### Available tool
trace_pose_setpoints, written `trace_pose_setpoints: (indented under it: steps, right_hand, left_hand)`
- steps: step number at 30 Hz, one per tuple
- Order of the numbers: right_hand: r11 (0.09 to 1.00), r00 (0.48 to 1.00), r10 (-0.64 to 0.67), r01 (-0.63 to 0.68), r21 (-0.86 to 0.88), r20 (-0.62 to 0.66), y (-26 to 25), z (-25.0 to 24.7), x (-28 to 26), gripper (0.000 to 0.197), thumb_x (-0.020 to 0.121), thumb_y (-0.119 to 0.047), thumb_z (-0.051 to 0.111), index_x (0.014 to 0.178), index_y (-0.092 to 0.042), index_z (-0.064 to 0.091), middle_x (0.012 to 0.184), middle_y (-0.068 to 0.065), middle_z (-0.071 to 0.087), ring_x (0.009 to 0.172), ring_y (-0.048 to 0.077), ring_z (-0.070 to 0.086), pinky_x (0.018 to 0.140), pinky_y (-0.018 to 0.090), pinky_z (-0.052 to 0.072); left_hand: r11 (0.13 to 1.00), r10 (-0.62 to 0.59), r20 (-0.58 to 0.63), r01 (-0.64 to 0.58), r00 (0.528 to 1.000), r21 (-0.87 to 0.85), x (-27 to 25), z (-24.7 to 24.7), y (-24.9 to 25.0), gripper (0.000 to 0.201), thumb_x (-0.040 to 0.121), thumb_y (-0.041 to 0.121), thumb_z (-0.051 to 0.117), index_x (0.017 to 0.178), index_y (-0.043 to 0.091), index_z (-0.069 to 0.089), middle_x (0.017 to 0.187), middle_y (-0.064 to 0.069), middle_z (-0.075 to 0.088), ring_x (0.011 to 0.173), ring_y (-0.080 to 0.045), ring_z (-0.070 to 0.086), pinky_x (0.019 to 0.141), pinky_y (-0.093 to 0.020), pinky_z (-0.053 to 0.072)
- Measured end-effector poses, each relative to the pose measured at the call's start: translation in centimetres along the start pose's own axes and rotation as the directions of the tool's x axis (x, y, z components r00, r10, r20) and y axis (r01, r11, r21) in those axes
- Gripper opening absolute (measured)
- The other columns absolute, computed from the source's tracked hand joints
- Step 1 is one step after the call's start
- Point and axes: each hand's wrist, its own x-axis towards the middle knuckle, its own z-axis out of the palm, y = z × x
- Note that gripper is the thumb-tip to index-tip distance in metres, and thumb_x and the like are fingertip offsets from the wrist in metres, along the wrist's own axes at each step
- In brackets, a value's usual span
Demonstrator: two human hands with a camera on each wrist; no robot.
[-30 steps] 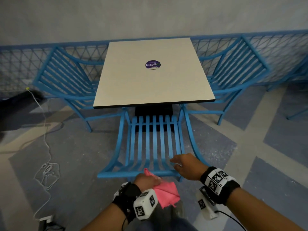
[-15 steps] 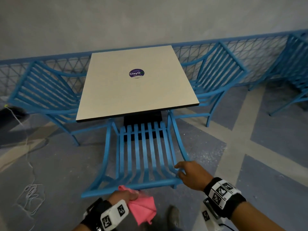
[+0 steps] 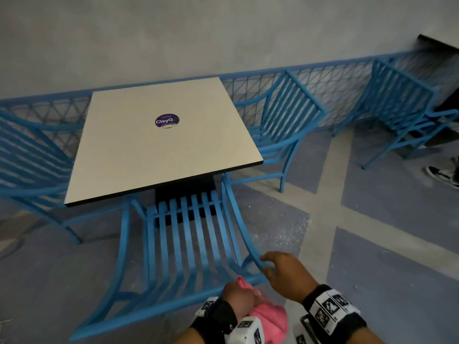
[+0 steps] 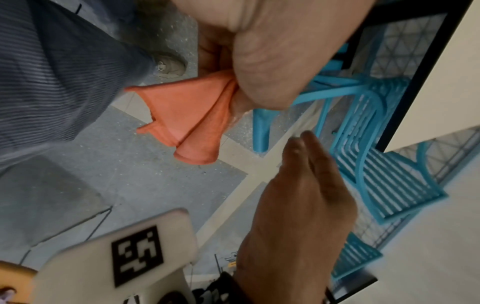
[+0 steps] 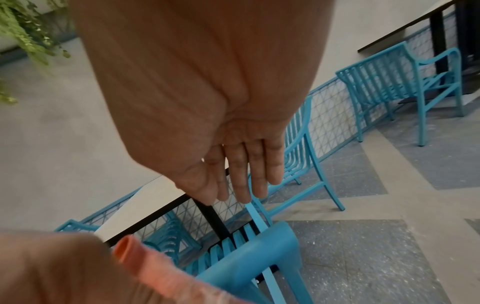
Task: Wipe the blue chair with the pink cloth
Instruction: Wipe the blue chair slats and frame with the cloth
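The blue slatted chair [image 3: 188, 244] stands pushed under the table, its back towards me. My left hand [image 3: 238, 299] grips the bunched pink cloth [image 3: 270, 319] at the right end of the chair's top rail [image 5: 249, 259]. In the left wrist view the cloth [image 4: 187, 119] hangs from my fist [image 4: 259, 51]. My right hand [image 3: 280, 269] touches the chair's right armrest just beyond the cloth. The right wrist view shows its fingers [image 5: 257, 174] straight and together along that armrest.
A square pale table [image 3: 161, 150] with a round sticker is in front of the chair. Matching blue chairs stand left [image 3: 32, 165], right [image 3: 285, 130] and far right [image 3: 397, 103] along a blue mesh railing [image 3: 335, 88]. Another person's shoe [image 3: 442, 175] shows at the right edge.
My left hand carried the cloth left along the top rail, then back to its right end. My right hand shifted from the rail's corner onto the right armrest. My view swung right.
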Motion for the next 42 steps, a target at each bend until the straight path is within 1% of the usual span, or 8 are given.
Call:
trace_pose_setpoints:
  steps: [6,13,17,21,28,33,36,42]
  right_hand:
    - [0.997,0.996,0.059,-0.056,0.053,-0.070,1.8,-0.2,-0.6,0.034,0.094,-0.020,0.053,0.125,-0.020,0.066,0.127,-0.003,0.068,0.118,0.013,0.062,0.100,0.021,0.042]
    - [0.986,0.962,0.131,-0.101,0.134,-0.239,4.5,-2.0,-0.2,0.027,0.096,-0.021,0.054,0.118,-0.018,0.069,0.120,-0.001,0.072,0.112,0.014,0.065,0.098,0.023,0.046]
    - [0.971,0.927,0.197,-0.140,0.193,-0.321,5.8,-3.2,-0.3,0.025,0.098,-0.024,0.053,0.116,-0.020,0.070,0.117,-0.003,0.073,0.109,0.015,0.067,0.095,0.028,0.051]
    - [0.954,0.877,0.265,-0.179,0.240,-0.402,6.6,-4.0,-0.6,0.024,0.099,-0.027,0.051,0.115,-0.021,0.069,0.114,-0.001,0.074,0.105,0.018,0.068,0.091,0.031,0.052]
    - [0.916,0.764,0.358,-0.174,0.363,-0.537,6.2,-5.2,-1.3,0.027,0.102,-0.039,0.044,0.111,-0.025,0.065,0.105,-0.003,0.074,0.094,0.017,0.067,0.082,0.034,0.052]
    - [0.918,0.775,0.342,-0.156,0.364,-0.532,6.1,-5.0,-1.5,0.032,0.100,-0.043,0.044,0.118,-0.024,0.063,0.112,-0.005,0.071,0.102,0.012,0.065,0.089,0.032,0.051]
    - [0.932,0.817,0.318,-0.175,0.318,-0.481,5.9,-4.2,-1.3,0.035,0.100,-0.043,0.046,0.124,-0.023,0.062,0.121,-0.007,0.069,0.110,0.010,0.062,0.095,0.029,0.049]
    - [0.942,0.863,0.279,-0.161,0.294,-0.421,5.2,-3.3,-0.3,0.037,0.099,-0.042,0.048,0.126,-0.021,0.061,0.124,-0.003,0.068,0.114,0.013,0.061,0.098,0.031,0.047]
  left_hand:
    - [0.972,0.078,0.023,-0.081,0.997,0.222,-0.2,4.2,3.4,0.036,0.094,0.021,0.072,0.073,0.021,0.042,0.092,0.001,0.065,0.102,-0.018,0.068,0.074,-0.018,0.050]
    - [0.900,0.182,0.303,-0.282,0.936,0.332,-0.9,3.9,3.0,0.015,0.081,0.017,0.076,0.080,0.021,0.061,0.079,0.003,0.065,0.074,-0.019,0.071,0.077,-0.030,0.061]
    - [0.824,0.352,0.263,-0.431,0.898,0.368,-0.8,2.5,4.1,0.029,0.083,0.016,0.073,0.112,0.011,0.074,0.097,-0.008,0.077,0.098,-0.026,0.074,0.087,-0.032,0.059]
    - [0.698,0.533,0.250,-0.588,0.808,0.410,-0.2,1.2,6.8,0.062,0.087,0.032,0.073,0.131,0.069,0.051,0.104,0.011,0.080,0.091,-0.005,0.076,0.086,-0.027,0.062]
    - [0.341,0.752,0.317,-0.752,0.578,0.564,1.6,4.2,11.6,0.053,0.100,0.049,0.059,0.151,0.042,0.045,0.096,-0.003,0.081,0.077,-0.019,0.074,0.083,-0.028,0.056]
    - [0.337,0.578,0.426,-0.678,0.697,0.653,4.4,5.3,10.5,0.059,0.095,0.011,0.062,0.132,0.054,0.049,0.111,-0.005,0.079,0.102,-0.028,0.074,0.092,-0.039,0.060]
    - [0.274,0.404,0.540,-0.661,0.739,0.699,3.5,6.0,9.7,0.019,0.096,0.024,0.062,0.112,0.032,0.059,0.111,-0.014,0.076,0.107,-0.039,0.070,0.096,-0.045,0.056]
    - [0.210,0.295,0.545,-0.610,0.785,0.764,1.3,8.5,10.5,0.018,0.092,0.012,0.066,0.092,-0.004,0.075,0.092,-0.023,0.075,0.091,-0.041,0.073,0.074,-0.037,0.051]
